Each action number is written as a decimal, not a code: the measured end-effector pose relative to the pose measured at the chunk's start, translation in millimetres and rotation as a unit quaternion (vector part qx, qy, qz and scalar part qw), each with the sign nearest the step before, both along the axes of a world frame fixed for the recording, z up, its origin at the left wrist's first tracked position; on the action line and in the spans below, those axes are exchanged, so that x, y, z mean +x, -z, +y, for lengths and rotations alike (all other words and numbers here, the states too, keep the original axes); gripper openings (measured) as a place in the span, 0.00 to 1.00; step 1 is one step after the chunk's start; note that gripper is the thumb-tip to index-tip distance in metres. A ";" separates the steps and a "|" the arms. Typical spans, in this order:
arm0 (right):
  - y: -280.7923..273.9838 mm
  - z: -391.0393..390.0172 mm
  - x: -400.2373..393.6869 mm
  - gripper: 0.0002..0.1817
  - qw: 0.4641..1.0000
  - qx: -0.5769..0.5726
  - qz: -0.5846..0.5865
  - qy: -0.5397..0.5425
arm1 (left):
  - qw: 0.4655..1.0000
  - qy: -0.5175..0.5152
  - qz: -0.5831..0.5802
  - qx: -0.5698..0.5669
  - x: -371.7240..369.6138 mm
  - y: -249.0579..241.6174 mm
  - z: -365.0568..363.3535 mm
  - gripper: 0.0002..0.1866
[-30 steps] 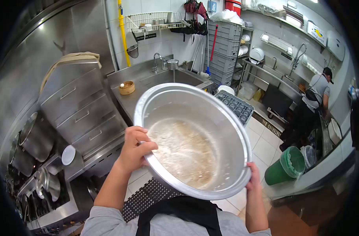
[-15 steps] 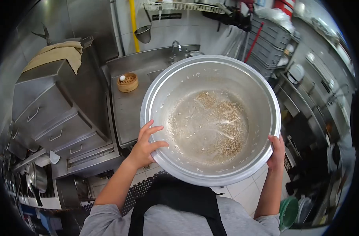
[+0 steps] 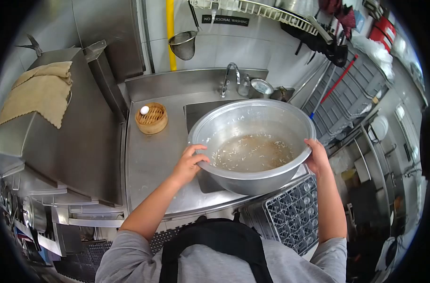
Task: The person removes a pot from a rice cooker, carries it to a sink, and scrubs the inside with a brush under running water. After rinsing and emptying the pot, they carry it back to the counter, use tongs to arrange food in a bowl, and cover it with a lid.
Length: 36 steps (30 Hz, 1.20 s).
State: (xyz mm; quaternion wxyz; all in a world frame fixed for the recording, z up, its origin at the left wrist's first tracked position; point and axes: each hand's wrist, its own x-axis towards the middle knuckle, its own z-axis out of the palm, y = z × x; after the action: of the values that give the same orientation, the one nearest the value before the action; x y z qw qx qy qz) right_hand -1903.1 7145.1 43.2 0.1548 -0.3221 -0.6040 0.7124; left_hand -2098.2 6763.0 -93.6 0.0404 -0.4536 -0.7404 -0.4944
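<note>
I hold a large metal bowl with both hands over the steel sink. Rice grains and cloudy residue cover its bottom. My left hand grips the rim on the left side, thumb over the edge. On the bowl's right rim sits my right hand. The bowl is roughly level, just above the sink basin and the counter's front edge.
A small bamboo steamer with a white ball stands on the steel counter. A faucet and a metal cup are behind the sink. A grey dish rack lies below right. Beige cloth drapes a steel cabinet at left.
I have stepped up to the counter and lowered the bowl from chest height over the sink; it went from tilted toward me to nearly level.
</note>
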 end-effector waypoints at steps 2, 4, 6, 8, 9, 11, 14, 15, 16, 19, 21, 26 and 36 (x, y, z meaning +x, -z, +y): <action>18.1 31.8 -36.4 0.22 0.999 -0.015 -0.028 -0.006 | 1.000 -0.014 0.011 -0.019 -13.7 8.8 17.6 0.17; 43.7 60.0 -75.3 0.25 0.997 -0.023 -0.070 -0.001 | 0.999 -0.023 -0.005 -0.032 -28.1 17.0 34.3 0.17; 63.1 70.2 -106.0 0.24 0.995 -0.044 -0.091 -0.019 | 0.998 -0.039 -0.024 -0.043 -37.8 33.1 49.2 0.18; 111.2 97.3 -134.8 0.26 0.991 -0.071 -0.093 -0.063 | 0.993 -0.078 -0.030 -0.083 -47.9 50.9 59.4 0.20; 141.0 114.9 -147.0 0.27 0.988 -0.084 -0.088 -0.095 | 0.992 -0.090 -0.027 -0.083 -53.3 62.9 64.9 0.20; 182.3 125.4 -163.7 0.26 0.983 -0.139 -0.064 -0.101 | 0.978 -0.125 -0.049 -0.156 -58.5 87.7 73.1 0.19; 229.9 137.6 -170.5 0.25 0.972 -0.180 -0.065 -0.134 | 0.942 -0.136 0.072 -0.299 -53.9 86.1 87.2 0.16; 242.6 139.2 -170.2 0.25 0.968 -0.197 -0.060 -0.142 | 0.939 -0.142 0.075 -0.305 -52.4 91.7 90.3 0.16; 259.6 142.2 -170.4 0.24 0.967 -0.217 -0.064 -0.118 | 0.930 -0.098 0.109 -0.336 -52.0 97.6 95.1 0.16; 295.7 157.8 -153.9 0.26 0.962 -0.233 -0.066 -0.126 | 0.898 0.027 0.135 -0.419 -40.0 110.3 102.3 0.15; 296.0 161.8 -144.8 0.24 0.959 -0.163 -0.175 -0.149 | 0.879 0.058 0.075 -0.468 -28.9 122.2 113.6 0.16; 290.8 206.7 -244.9 0.26 0.638 0.160 -0.495 -0.569 | 0.869 0.051 0.119 -0.478 -9.0 153.0 120.6 0.16; 224.0 100.5 -540.4 0.28 0.532 0.785 -0.110 -0.299 | 0.812 0.031 0.049 -0.581 5.5 193.3 121.0 0.16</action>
State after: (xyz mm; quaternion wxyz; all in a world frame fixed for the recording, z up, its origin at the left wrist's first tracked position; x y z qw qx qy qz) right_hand -2443.5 7245.6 -180.7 0.0558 0.0523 -0.9935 -0.0842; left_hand -2092.7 6884.0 -286.9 -0.2093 -0.4389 -0.8724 0.0496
